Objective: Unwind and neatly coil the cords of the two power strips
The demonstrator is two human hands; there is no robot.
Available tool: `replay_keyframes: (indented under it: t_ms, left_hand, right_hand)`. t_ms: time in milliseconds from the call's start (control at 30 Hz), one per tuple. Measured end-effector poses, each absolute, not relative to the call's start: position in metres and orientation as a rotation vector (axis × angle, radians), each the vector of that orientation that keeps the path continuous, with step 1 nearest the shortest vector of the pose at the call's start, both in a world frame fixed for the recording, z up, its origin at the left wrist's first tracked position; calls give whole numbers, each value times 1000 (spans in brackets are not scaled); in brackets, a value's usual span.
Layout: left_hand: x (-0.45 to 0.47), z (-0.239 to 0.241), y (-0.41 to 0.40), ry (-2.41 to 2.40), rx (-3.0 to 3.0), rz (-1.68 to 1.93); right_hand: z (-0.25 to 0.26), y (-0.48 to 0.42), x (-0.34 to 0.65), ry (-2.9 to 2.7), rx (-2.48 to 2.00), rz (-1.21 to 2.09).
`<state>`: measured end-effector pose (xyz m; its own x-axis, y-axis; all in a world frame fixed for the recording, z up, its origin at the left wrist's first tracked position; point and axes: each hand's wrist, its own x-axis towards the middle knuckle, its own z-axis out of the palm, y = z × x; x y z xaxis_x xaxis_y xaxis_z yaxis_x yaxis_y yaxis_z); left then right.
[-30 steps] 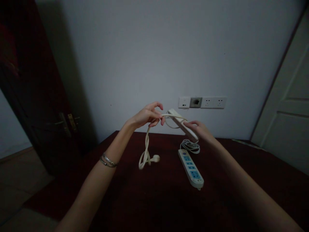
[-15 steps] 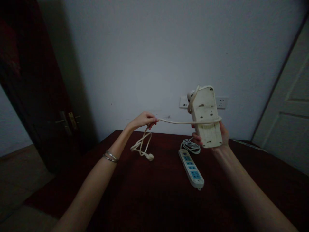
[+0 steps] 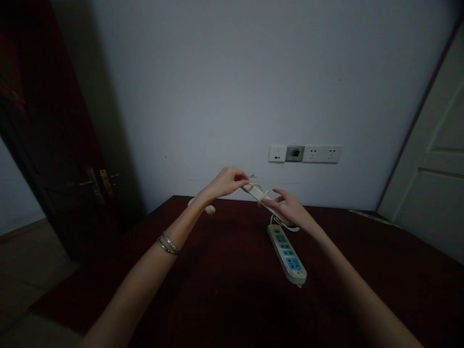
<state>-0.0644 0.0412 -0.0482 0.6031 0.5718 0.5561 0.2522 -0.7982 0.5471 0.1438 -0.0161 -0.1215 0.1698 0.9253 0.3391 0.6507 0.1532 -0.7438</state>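
A white power strip point(image 3: 255, 192), seen nearly edge-on, is tilted above the table with a pale cord looped around it. My right hand point(image 3: 290, 209) grips its near right part, thumb along the side and one finger lifted. At the strip's far left end, my left hand point(image 3: 229, 182) is closed in a pinch on the cord point(image 3: 258, 186). The plug point(image 3: 210, 210) of the cord shows just beyond my left wrist; much of the cord is hidden by that arm. Below my right hand lies a second power strip point(image 3: 287, 253) with blue sockets, its cable point(image 3: 290, 228) partly covered.
The dark red table point(image 3: 224, 280) stands against a pale wall point(image 3: 217, 96). Wall sockets point(image 3: 321, 153) and a grey outlet point(image 3: 295, 153) are set above its back edge. A dark door point(image 3: 54, 145) with a handle is at left, a light door point(image 3: 435, 145) at right.
My right hand has brought the power strip down and left and turned it from underside-facing to edge-on. My left hand has come close to it, and the plug has shifted up and left.
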Motion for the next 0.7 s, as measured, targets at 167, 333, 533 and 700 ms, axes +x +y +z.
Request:
replay_keyframes:
  t_ms: [167, 333, 533, 700]
  left_hand:
    - [-52, -54, 28, 563, 2160, 954]
    - [-50, -65, 21, 465, 2061, 811]
    - [-70, -70, 33, 487, 2041, 801]
    - [-95, -95, 59, 730, 1792, 800]
  right_hand:
    - [-132, -2, 136, -1255, -1302, 516]
    - [-129, -9, 128, -1108, -1076, 860]
    - [-121, -19, 125, -1014, -974, 1094]
    - [-114, -25, 123, -970, -861, 1190]
